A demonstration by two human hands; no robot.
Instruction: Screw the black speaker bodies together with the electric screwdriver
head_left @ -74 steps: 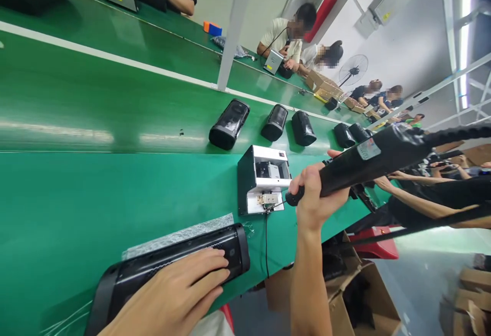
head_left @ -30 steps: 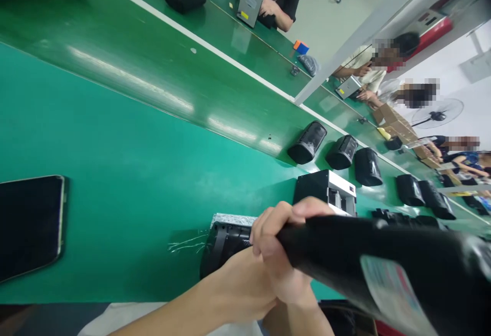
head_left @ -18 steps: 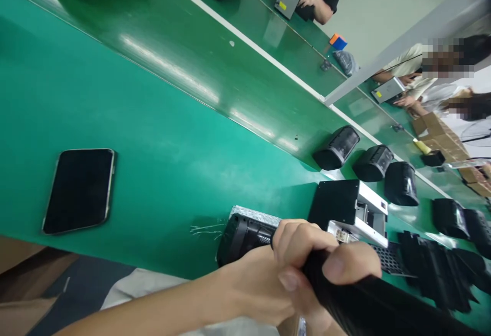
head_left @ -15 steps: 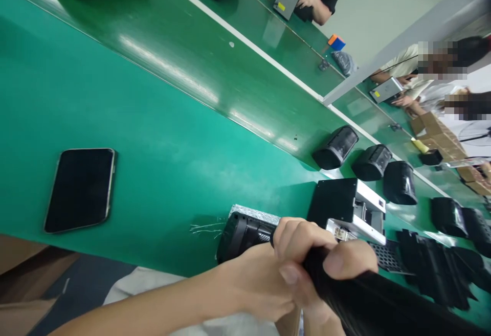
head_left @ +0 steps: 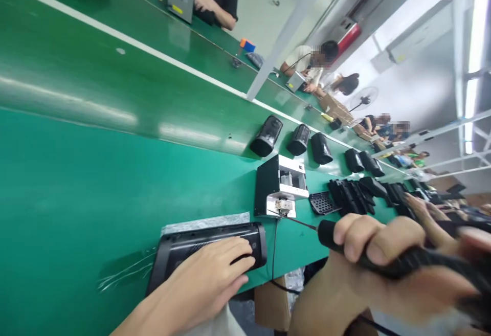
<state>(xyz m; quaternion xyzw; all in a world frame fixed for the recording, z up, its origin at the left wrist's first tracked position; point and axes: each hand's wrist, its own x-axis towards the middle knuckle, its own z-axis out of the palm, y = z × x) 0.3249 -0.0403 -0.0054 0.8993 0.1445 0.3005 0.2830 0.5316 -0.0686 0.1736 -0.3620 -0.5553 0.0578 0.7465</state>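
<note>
My left hand (head_left: 215,269) lies on a glossy black speaker housing (head_left: 258,236), fingers stretched over its top and thumb side toward me. The housing rests on its side on the green bench, with a strip of bubble wrap (head_left: 207,220) along its far edge. In my right hand (head_left: 383,246) is a black electric screwdriver (head_left: 327,232), fingers wrapped round its body. Its thin bit points left, and the tip is at the front of a black and white screw feeder (head_left: 264,187). The rear of the screwdriver is blurred.
Several black housings (head_left: 268,134) stand along the conveyor (head_left: 184,106). A black grille (head_left: 324,203) and stacked black panels (head_left: 349,195) lie right of the feeder. A cardboard box (head_left: 272,300) sits below the bench edge. Co-workers sit across the line; a person's arm (head_left: 425,213) reaches in at right.
The view has swung right, and the phone has left it. My hands have parted: the left now lies on the housing, while the right has carried the electric screwdriver to the screw feeder.
</note>
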